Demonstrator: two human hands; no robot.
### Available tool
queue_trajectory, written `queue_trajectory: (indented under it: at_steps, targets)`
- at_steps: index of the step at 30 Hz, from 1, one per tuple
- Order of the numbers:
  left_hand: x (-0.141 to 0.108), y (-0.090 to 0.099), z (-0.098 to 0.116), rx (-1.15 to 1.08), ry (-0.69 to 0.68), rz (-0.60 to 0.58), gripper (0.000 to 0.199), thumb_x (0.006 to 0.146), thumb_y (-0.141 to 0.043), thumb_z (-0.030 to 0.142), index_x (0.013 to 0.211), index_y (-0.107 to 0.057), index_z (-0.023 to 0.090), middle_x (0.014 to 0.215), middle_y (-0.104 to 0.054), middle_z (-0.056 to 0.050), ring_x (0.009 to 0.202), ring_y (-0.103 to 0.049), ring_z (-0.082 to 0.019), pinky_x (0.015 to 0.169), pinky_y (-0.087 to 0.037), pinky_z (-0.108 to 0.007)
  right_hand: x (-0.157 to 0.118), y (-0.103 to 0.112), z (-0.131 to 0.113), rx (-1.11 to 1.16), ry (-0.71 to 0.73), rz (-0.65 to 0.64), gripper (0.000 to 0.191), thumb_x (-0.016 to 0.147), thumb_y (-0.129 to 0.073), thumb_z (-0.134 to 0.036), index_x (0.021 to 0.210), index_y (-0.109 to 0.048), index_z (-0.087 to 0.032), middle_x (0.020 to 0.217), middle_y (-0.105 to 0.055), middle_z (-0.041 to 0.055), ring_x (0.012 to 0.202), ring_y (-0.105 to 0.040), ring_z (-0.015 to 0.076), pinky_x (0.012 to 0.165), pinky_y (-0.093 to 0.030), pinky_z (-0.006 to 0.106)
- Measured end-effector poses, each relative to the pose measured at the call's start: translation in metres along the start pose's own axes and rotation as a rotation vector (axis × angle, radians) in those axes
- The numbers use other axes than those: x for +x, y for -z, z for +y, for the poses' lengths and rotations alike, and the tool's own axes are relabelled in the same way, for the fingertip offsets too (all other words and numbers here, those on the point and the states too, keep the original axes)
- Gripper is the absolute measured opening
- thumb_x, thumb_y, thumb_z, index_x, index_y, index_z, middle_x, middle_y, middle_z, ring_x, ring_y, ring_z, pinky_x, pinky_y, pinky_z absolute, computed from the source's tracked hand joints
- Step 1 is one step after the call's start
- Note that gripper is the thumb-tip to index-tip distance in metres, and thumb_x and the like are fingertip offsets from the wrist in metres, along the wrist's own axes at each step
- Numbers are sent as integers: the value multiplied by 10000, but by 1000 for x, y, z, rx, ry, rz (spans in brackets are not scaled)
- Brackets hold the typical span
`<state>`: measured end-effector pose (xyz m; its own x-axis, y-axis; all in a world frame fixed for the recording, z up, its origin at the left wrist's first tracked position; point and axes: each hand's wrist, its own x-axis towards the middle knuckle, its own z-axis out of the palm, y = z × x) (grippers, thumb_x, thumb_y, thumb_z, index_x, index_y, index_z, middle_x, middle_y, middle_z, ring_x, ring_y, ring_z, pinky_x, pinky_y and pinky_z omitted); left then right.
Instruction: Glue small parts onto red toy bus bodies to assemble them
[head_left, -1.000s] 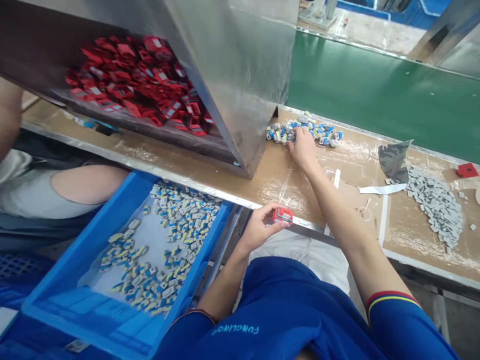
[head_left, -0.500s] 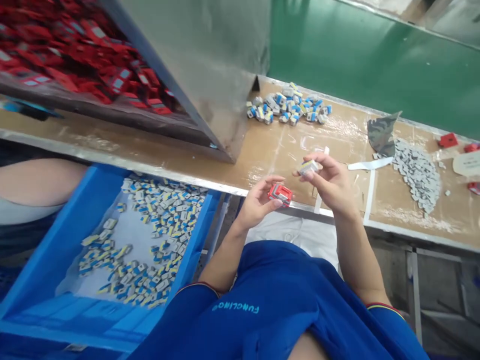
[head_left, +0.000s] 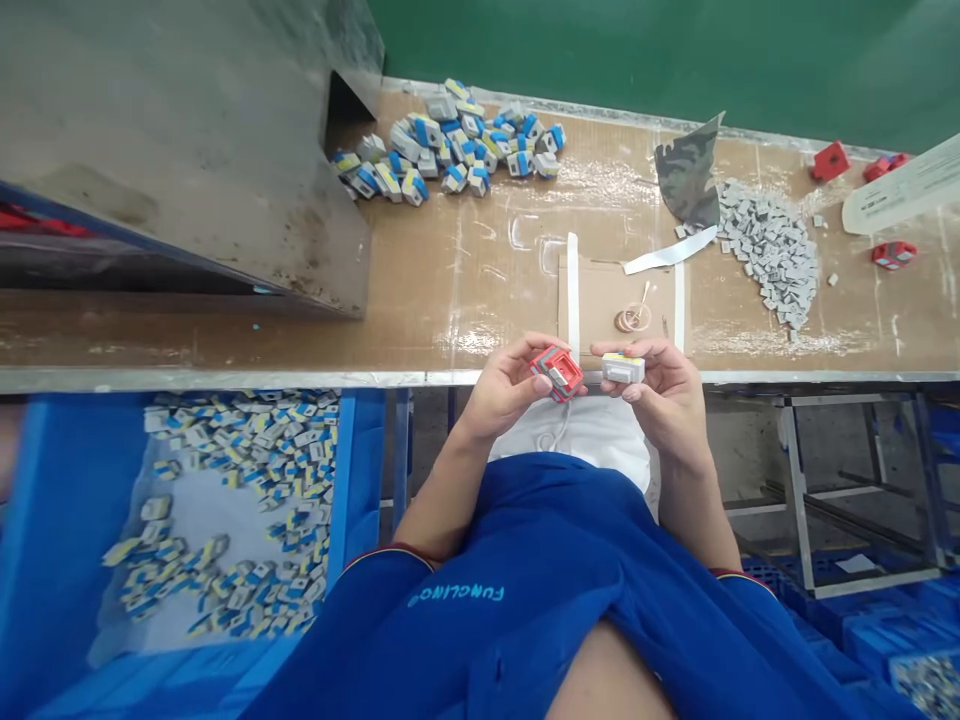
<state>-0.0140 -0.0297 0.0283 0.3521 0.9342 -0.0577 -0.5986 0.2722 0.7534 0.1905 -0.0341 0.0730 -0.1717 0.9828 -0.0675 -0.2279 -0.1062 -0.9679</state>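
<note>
My left hand [head_left: 514, 385] is closed around a red block [head_left: 556, 373] with grey edging and a recess facing up. Close beside it on the right, my right hand [head_left: 660, 385] grips a white block [head_left: 623, 368] with a yellow and blue top between thumb and fingers. A small gap separates the two blocks. Both hands are at the table's front edge. Just beyond them, a cardboard piece [head_left: 600, 300] is taped down, with a small round container [head_left: 633, 318] and a cotton swab on it.
White, blue and yellow blocks [head_left: 457, 145] lie piled at the back. Small grey pieces [head_left: 772, 250] spread at the right, near a camouflage scrap [head_left: 690, 175]. A metal bin [head_left: 225, 150] stands left; a blue crate [head_left: 360, 480] of blocks is below it.
The view has turned and shifted right. My right hand has come down beside my left, bringing the white block level with the red one. Both blocks are still held.
</note>
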Motion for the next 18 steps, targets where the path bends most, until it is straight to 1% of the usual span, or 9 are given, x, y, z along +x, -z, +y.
queue_trajectory:
  at_steps: [2,4,6,8,9,11,14,15,18]
  targets:
    - [0,-3,-3,-14,16,-8,504,757,-928,491,1085,-688,193,912,-777,-28,776,-794,-189,742,-657,-314,-3,2,0,19,0,-26,401,804,-901,-495,1049,-688,-260,1188,-829,71,802,-802,163,803,-695,334]
    - [1,-5,-4,-30,35,-18,494,774,-919,488,1096,-696,187,909,-784,-33,775,-802,-197,745,-657,-316,-5,4,-1,19,14,-37,369,873,-832,-520,1088,-682,-260,1206,-823,89,864,-812,191,845,-696,379]
    - [1,-6,-4,-40,56,-18,495,783,-913,491,1103,-703,176,903,-788,-41,780,-805,-202,737,-651,-307,-5,4,-2,-11,65,-37,279,922,-795,-459,1088,-679,-267,1223,-817,82,913,-817,200,866,-697,395]
    - [2,-8,-2,-39,75,-15,504,788,-908,498,1112,-710,166,912,-795,-52,773,-802,-199,720,-643,-294,-4,3,-4,-68,158,-31,212,911,-820,-365,1045,-683,-276,1235,-810,59,959,-819,202,878,-698,390]
    - [2,-9,-1,-38,85,-17,501,798,-901,498,1121,-715,164,921,-799,-57,769,-799,-194,710,-638,-287,-3,3,-5,-104,204,-28,219,890,-842,-340,1031,-686,-279,1236,-807,51,1000,-817,211,893,-698,394]
    - [3,-11,1,-33,93,-34,482,823,-882,494,1145,-729,168,919,-802,-56,753,-791,-179,680,-625,-264,-1,2,-5,-192,270,-19,305,835,-895,-332,1058,-691,-289,1212,-810,43,1089,-805,237,930,-696,409]
    - [4,-14,3,-9,107,-77,477,837,-869,498,1158,-747,168,882,-800,-54,713,-775,-165,620,-607,-238,2,2,-5,-321,293,-32,456,795,-927,-358,1180,-690,-306,1189,-820,40,1158,-787,251,974,-688,418]
    - [4,-14,3,1,116,-87,489,836,-865,515,1157,-749,164,873,-800,-57,699,-770,-165,601,-603,-237,3,4,-5,-352,301,-46,467,797,-925,-357,1202,-696,-311,1202,-820,38,1164,-785,250,988,-683,418]
    - [4,-15,3,27,136,-86,513,854,-829,568,1154,-752,159,854,-793,-60,665,-758,-159,563,-591,-232,5,9,-7,-436,331,-108,421,811,-913,-326,1196,-742,-323,1245,-814,34,1207,-769,264,1043,-656,447]
